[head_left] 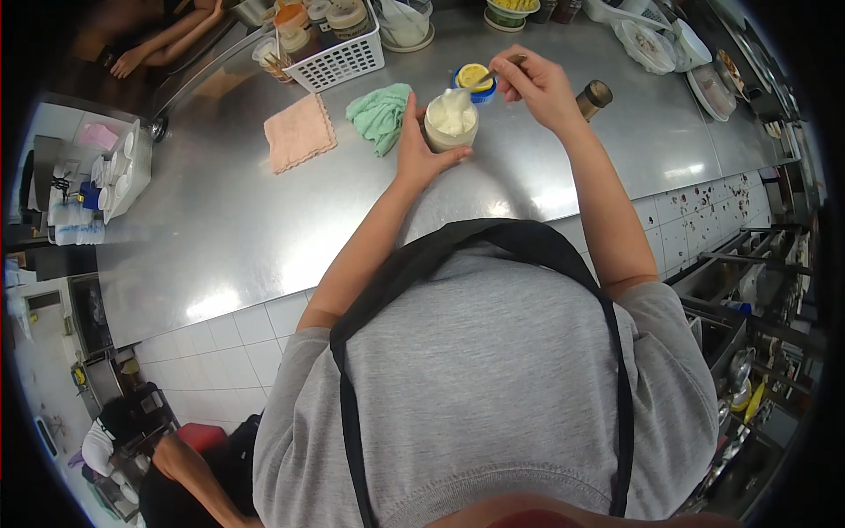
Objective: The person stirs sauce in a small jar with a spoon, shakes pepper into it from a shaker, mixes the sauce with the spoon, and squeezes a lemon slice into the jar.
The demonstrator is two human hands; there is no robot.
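My left hand (pixel 417 148) is wrapped around the side of a wide-mouthed jar (pixel 451 139) on the steel counter. White creamy stuff (pixel 451 114) fills the jar to near its rim. Between the fingers of my right hand (pixel 539 90) is the handle of a spoon (pixel 487 79). Its bowl end reaches down to the white cream at the jar's mouth, with cream on it. Just behind the jar lies a round blue and yellow lid (pixel 475 76). A crumpled green cloth (pixel 378 116) is left of my left hand.
A folded peach cloth (pixel 300 133) lies farther left on the counter (pixel 220 229). Behind it stands a white basket (pixel 339 66) of bottles and tubs. A dark-topped shaker (pixel 595 99) is right of my right hand. Other people's arms show at upper left and lower left.
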